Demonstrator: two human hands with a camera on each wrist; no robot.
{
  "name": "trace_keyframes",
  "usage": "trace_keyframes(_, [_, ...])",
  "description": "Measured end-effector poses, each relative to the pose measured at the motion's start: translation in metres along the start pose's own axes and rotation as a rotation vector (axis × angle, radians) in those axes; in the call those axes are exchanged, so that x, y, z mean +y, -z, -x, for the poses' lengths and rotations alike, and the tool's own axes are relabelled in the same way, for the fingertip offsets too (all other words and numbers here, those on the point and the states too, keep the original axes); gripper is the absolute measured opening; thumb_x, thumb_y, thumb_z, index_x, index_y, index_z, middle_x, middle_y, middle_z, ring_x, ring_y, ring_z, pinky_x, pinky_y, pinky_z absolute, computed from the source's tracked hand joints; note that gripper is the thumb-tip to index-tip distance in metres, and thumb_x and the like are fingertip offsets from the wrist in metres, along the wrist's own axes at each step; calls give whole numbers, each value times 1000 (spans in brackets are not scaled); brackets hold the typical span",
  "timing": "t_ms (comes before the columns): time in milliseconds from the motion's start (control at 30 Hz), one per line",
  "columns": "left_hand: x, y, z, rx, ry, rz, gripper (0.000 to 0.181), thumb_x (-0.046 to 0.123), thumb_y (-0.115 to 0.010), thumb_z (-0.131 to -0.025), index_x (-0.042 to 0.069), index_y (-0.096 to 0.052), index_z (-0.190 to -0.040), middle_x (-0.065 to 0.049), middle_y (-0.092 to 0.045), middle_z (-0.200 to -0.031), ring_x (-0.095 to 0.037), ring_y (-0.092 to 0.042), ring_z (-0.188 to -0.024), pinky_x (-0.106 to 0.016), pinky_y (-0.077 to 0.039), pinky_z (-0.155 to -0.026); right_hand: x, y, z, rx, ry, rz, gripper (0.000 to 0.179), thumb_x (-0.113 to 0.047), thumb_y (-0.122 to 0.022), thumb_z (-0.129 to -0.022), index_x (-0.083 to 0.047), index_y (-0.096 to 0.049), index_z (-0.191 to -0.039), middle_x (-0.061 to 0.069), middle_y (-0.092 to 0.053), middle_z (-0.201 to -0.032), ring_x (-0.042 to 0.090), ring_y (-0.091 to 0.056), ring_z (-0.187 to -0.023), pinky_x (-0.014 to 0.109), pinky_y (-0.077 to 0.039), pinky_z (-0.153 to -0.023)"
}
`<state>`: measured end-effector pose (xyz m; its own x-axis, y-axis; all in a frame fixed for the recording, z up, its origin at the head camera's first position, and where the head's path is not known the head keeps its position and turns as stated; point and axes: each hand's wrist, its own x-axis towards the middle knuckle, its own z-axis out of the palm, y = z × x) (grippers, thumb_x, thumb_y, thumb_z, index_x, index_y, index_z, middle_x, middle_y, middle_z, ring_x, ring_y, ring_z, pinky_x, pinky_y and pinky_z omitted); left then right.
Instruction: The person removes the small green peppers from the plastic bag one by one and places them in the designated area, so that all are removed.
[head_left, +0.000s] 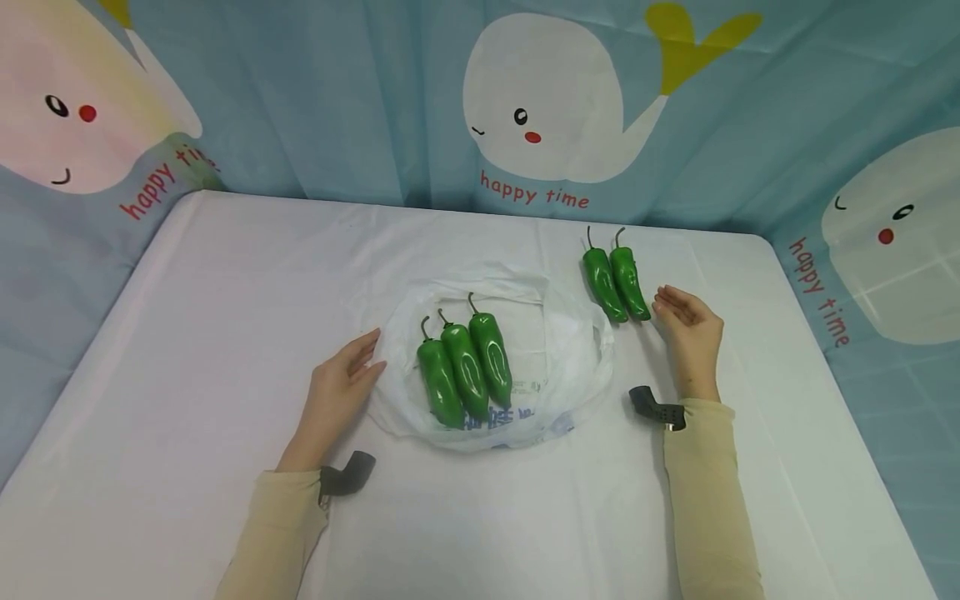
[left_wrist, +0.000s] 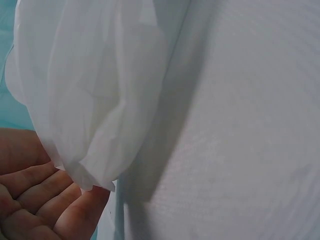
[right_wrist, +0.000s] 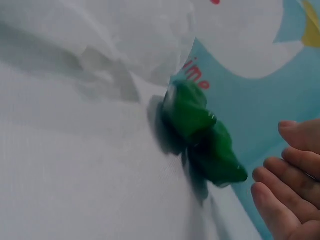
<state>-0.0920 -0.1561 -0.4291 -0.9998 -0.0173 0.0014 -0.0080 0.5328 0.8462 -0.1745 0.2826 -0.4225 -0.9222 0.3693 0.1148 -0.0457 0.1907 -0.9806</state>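
A white plastic bag [head_left: 573,333] lies with its mouth spread wide at the middle of the table. Three glossy green peppers [head_left: 467,367] rest side by side in it, stems pointing away from me. At the bag's left edge is my left hand [head_left: 333,400], thumb and fingers apart; in the left wrist view the bag's side [left_wrist: 100,90] overlaps the fingertips. Beyond the bag's right side lie two more green peppers [head_left: 617,283], close together. My right hand [head_left: 690,337] is just right of their lower tips, fingers loosely bent, with nothing in it.
A white cloth covers the table [head_left: 225,333]. Blue curtains [head_left: 337,100] printed with whales hang along its back and sides. A black wrist camera [head_left: 348,475] sits on the left wrist, another wrist camera [head_left: 656,408] on the right.
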Motion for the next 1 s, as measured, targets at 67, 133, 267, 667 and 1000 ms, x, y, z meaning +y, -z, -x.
trace_keyframes(67, [0, 0, 0, 1, -5, 4, 44, 3, -60, -91, -1, -50, -134, -23, -51, -133, -33, -54, -117, -28, -48, -96, -4, 0, 1, 14, 11, 2, 35, 1, -68, -85, 9, -60, -118, 16, -64, -118, 9, -64, -97, 14, -52, -86])
trace_keyframes(133, [1, -1, 0, 2, -9, 14, 44, 3, -60, -91, -1, -50, -134, -23, -51, -133, -33, -54, -117, -28, -48, -96, -8, -1, 3, 17, 5, -11, 36, 1, -69, -84, 8, -60, -118, 15, -64, -117, 9, -64, -97, 14, -52, -86])
trace_keyframes(267, [1, -2, -1, 5, -13, 20, 44, 2, -61, -91, -1, -50, -133, -22, -51, -132, -33, -55, -117, -28, -49, -95, -15, -5, 9, 12, -4, -16, 35, 0, -70, -84, 6, -62, -118, 14, -65, -117, 10, -64, -98, 14, -52, -85])
trace_keyframes(667, [1, -2, 0, 2, -8, 0, 44, 3, -60, -91, -1, -49, -134, -22, -51, -133, -34, -54, -117, -30, -48, -96, -33, -25, 40, -114, 101, -66, 31, 1, -68, -85, 9, -62, -114, 10, -68, -109, 11, -65, -97, 16, -54, -85])
trace_keyframes(1000, [2, 0, 0, 11, -9, -7, 44, 3, -60, -91, -1, -49, -134, -22, -51, -133, -34, -55, -116, -29, -49, -95, -37, -45, 67, -294, 124, -76, 32, 2, -65, -87, 11, -59, -117, 16, -64, -114, 14, -64, -102, 21, -54, -89])
